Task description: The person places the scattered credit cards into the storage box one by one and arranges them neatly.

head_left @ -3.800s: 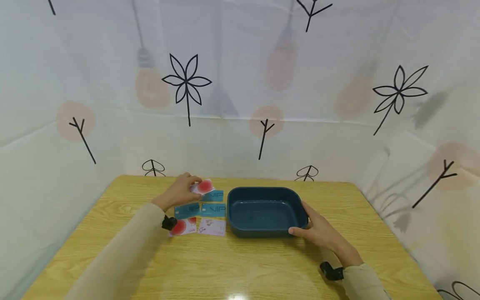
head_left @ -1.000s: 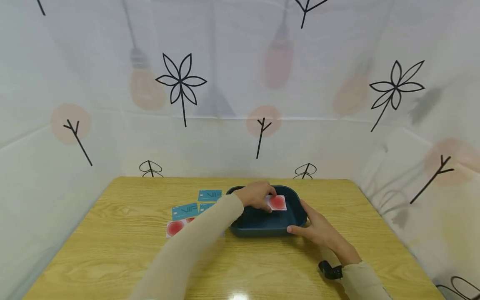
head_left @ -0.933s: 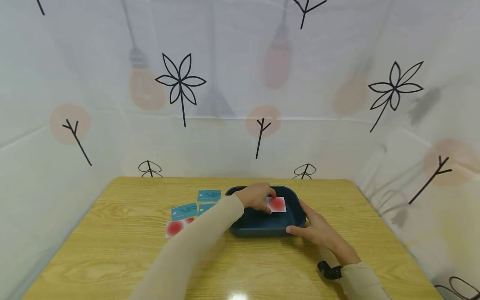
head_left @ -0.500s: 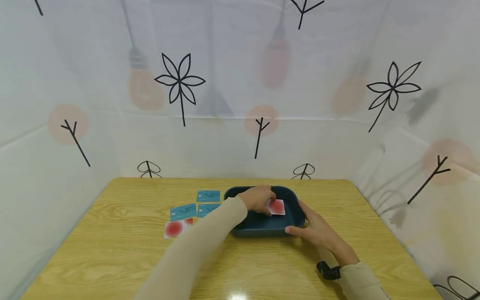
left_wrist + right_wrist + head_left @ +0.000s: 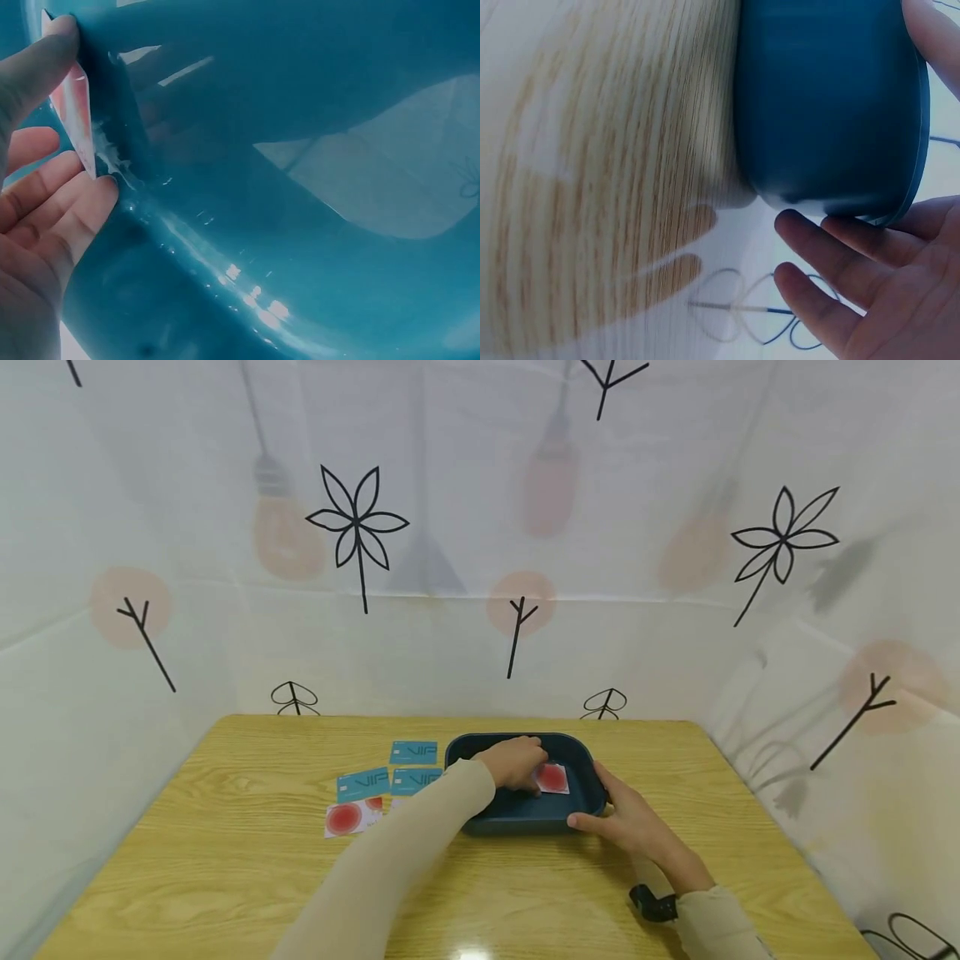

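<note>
Inside a dark teal rectangular dish [image 5: 517, 827], my left hand [image 5: 513, 762] pinches a white card with a red circle [image 5: 553, 778]. The left wrist view shows the card [image 5: 73, 112] edge-on between the thumb and fingertips, close to the dish's glossy inner surface. Whether it touches the bottom cannot be told. My right hand [image 5: 633, 818] grips the dish's right end, thumb at the near rim and fingers round the far side. In the right wrist view, fingertips of that hand [image 5: 885, 277] touch the dish's outer wall [image 5: 832, 97].
Left of the dish lie three blue VIP cards, at the back [image 5: 413, 752], left [image 5: 363, 784] and middle [image 5: 414, 781]. Nearer is another red-circle card [image 5: 352, 817]; a pale card beside it is mostly hidden by my left sleeve. Patterned cloth [image 5: 450, 652] hangs behind the wooden table [image 5: 225, 843].
My left hand has carried the red-circle card rightwards from above the blue cards into the dish, then slightly lower over the last second. The right hand keeps its hold on the dish.
</note>
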{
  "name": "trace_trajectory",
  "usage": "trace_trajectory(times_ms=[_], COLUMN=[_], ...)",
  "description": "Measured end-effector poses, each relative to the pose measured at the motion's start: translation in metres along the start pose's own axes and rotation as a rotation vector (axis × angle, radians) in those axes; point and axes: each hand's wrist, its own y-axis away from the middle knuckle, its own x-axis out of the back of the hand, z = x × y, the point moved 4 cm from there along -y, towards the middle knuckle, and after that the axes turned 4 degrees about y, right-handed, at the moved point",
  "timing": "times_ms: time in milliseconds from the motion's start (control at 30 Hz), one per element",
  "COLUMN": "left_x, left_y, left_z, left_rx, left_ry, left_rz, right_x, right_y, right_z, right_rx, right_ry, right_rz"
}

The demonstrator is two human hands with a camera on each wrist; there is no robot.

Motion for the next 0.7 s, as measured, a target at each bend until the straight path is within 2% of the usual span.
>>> trace_trajectory(times_ms=[200, 467, 700], left_x=[-0.0034, -0.0008, -0.0054], left_y=[0.0001, 0.0032, -0.0008], left_z=[-0.0006, 0.0003, -0.0013], left_rx=[0.004, 0.014, 0.016], left_ry=[0.003, 0.038, 0.023], left_rz=[0.005, -0.003, 0.003], right_x=[-0.0003, 0.0004, 0.0009], right_y=[0.0010, 0.0011, 0.0007], right_z=[-0.0002, -0.0013, -0.0013], right_rx=[0.008, -0.001, -0.005], right_ry=[0.001, 0.004, 0.005], right_rz=[0.000, -0.007, -0.012])
